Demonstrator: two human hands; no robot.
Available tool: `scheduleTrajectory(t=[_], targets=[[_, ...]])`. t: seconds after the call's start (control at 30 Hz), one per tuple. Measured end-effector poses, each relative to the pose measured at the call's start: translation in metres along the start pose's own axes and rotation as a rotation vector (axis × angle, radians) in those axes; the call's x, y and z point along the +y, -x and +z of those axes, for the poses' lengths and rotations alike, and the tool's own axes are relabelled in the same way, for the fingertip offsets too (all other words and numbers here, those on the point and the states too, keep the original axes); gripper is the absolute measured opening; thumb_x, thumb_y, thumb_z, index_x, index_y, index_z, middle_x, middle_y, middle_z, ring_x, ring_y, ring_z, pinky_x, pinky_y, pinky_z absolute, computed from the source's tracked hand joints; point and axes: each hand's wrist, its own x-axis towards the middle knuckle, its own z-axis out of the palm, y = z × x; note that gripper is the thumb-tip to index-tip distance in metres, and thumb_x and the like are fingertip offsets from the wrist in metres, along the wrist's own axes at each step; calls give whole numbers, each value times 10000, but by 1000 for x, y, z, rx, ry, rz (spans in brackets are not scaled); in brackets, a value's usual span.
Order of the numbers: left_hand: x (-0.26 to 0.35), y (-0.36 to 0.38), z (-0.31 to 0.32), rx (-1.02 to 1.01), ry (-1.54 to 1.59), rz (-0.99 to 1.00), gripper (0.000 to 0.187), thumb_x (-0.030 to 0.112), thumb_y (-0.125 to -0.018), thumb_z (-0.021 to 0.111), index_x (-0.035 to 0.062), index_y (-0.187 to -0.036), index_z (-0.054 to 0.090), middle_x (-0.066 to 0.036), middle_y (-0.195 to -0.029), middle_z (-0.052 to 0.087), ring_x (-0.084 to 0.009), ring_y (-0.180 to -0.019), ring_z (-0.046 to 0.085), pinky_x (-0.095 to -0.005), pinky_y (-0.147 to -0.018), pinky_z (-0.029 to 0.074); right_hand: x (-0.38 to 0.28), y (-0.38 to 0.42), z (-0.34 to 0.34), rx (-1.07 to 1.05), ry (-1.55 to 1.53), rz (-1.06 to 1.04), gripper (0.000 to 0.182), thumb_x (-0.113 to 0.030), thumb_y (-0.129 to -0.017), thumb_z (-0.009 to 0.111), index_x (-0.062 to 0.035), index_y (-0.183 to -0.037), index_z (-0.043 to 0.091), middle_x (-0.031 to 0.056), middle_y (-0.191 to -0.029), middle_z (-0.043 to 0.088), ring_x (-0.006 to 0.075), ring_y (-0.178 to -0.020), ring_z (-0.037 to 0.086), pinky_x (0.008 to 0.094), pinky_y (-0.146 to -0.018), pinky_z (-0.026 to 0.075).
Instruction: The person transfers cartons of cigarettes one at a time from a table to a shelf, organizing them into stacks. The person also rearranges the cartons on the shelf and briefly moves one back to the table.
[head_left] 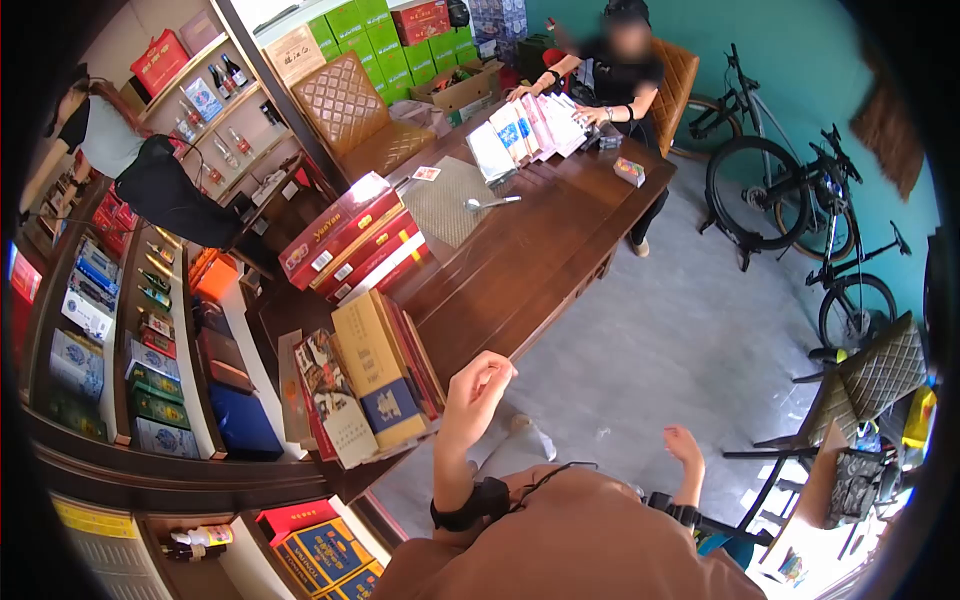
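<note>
My left hand (480, 393) is raised beside the near end of the dark wooden table, its fingers curled in with nothing visible in them. Nearest to it are upright boxes, among them a tan and blue carton (375, 375) and a white and red box (338, 395). My right hand (684, 446) hangs lower over the grey floor, apart from any object, with its fingers loosely extended and nothing held. A stack of red boxes (355, 240) stands on the table (500, 290) further along.
Across the table a person (620, 80) has both hands at a row of white and pink packs (535, 128). Another person (150, 160) stands by shelves at left. Bicycles (780, 190) line the right wall, near a chair (880, 370). Green boxes (360, 40) are stacked behind.
</note>
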Motion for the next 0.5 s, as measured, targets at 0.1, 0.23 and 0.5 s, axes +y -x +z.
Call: scheduleTrajectory(t=[0.1,0.23,0.5], targets=[[7,-19,-18,173,29,10,162,81,-826,517,53,-976,465,8,-645,487,-5,-536,390,-160,-454,268,-91,-48,0,-105,118,-282,327,-220,-776,533,-22,-1035,519,108,-871,594,170,-724,577,285,-645,456],[-10,-49,-48,360,46,66,262,56,-830,471,90,-1076,389,-48,-662,485,-31,-411,346,-148,-366,270,-192,-96,-17,-11,229,-527,367,-267,-754,571,-51,-1044,512,129,-934,597,223,-810,582,331,-711,453],[-12,-90,-78,555,151,4,250,61,-814,480,60,-1053,407,-35,-715,497,-25,-483,374,-143,-416,303,-301,-169,23,-428,313,-615,358,-241,-748,613,-48,-1033,513,97,-951,580,176,-846,553,298,-713,448]])
